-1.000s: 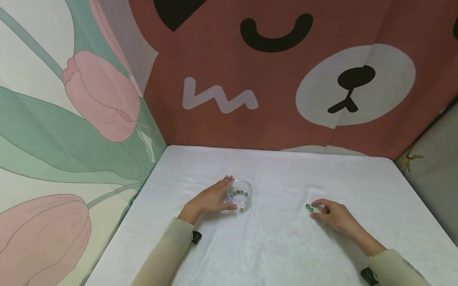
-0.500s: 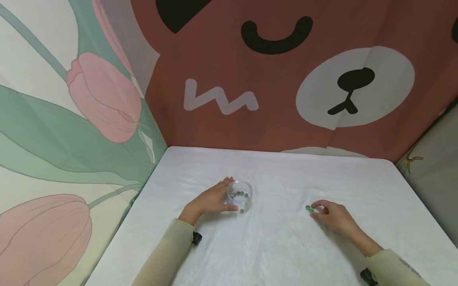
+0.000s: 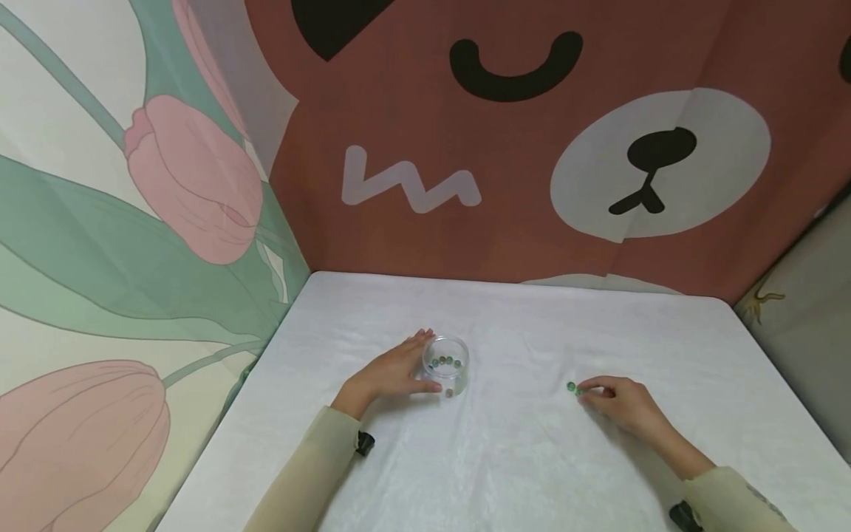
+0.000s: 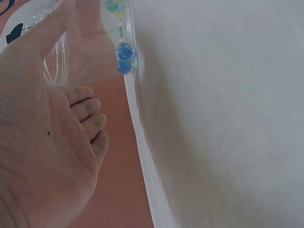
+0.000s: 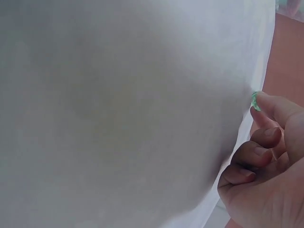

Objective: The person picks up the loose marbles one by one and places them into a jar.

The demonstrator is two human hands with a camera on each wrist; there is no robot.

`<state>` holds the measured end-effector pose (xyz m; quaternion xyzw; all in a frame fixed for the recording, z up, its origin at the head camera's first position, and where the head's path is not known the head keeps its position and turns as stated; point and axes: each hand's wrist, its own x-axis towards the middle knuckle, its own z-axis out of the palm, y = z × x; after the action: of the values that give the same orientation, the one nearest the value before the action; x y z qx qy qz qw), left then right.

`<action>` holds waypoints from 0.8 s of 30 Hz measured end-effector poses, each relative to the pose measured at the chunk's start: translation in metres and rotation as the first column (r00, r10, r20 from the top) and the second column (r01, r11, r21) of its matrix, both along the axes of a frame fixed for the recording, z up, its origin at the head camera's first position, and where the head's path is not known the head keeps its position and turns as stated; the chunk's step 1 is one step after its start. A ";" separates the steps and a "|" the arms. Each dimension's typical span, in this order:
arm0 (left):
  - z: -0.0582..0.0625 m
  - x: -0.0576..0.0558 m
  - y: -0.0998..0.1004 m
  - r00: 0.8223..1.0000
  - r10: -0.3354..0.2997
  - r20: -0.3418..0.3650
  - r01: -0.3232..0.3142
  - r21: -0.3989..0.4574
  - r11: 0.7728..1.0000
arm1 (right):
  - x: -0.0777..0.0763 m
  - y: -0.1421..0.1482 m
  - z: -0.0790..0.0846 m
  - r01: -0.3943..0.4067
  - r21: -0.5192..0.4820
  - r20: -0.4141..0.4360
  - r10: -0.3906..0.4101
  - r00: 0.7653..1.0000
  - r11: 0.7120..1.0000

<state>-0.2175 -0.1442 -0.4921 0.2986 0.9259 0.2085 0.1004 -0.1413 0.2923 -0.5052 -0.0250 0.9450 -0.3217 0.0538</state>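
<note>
A clear round jar [image 3: 463, 378] stands left of the middle of the table, with several coloured marbles [image 3: 449, 360] inside. My left hand [image 3: 388, 371] holds its left side, fingers behind and thumb in front. Blue marbles [image 4: 124, 51] show through its wall in the left wrist view. Farther right, my right hand [image 3: 625, 403] pinches a green marble [image 5: 255, 101] between thumb and index finger, the other fingers curled in. Most of that marble is hidden by the fingertips. A second green marble [image 3: 571, 386] lies right beside it on the cloth.
A white cloth [image 3: 505, 458] covers the table. Behind it hangs a brown backdrop [image 3: 399, 244] with a bear print, and a tulip-printed curtain [image 3: 193, 181] borders the left side. Black wrist straps [image 3: 365, 442] show at both sleeves.
The right thumb and index finger have drawn together on the nearer green marble, which was in plain sight between them before. The left hand and the jar stay where they were.
</note>
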 end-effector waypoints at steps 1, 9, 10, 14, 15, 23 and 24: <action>0.000 0.000 0.000 1.000 0.000 0.001 0.000 -0.001 1.000 | 0.000 -0.001 0.001 0.001 -0.004 0.002 -0.001 1.000 1.000; -0.001 0.000 0.000 1.000 0.010 0.014 -0.010 -0.001 1.000 | 0.003 -0.009 0.007 0.019 -0.062 0.036 -0.016 0.999 0.998; -0.001 0.000 0.000 1.000 0.009 0.013 -0.009 0.000 1.000 | 0.003 -0.010 0.008 0.020 -0.063 0.038 -0.017 0.999 0.998; -0.002 0.000 0.000 1.000 0.011 0.014 -0.011 -0.001 1.000 | 0.003 -0.015 0.008 0.026 -0.069 0.041 -0.023 0.999 0.997; -0.002 0.000 0.000 1.000 0.013 0.016 -0.013 -0.001 1.000 | 0.004 -0.016 0.008 0.024 -0.073 0.040 -0.021 0.999 0.997; -0.003 -0.001 0.000 1.000 0.010 0.007 -0.010 0.002 1.000 | 0.005 -0.026 0.011 0.023 -0.105 0.026 -0.020 0.999 0.994; -0.003 -0.001 0.000 1.000 0.010 0.006 -0.010 0.000 1.000 | 0.005 -0.027 0.011 0.027 -0.107 0.021 -0.025 0.999 0.994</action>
<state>-0.2183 -0.1445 -0.4949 0.2932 0.9271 0.2101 0.1021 -0.1364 0.2658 -0.4943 -0.0123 0.9260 -0.3730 0.0572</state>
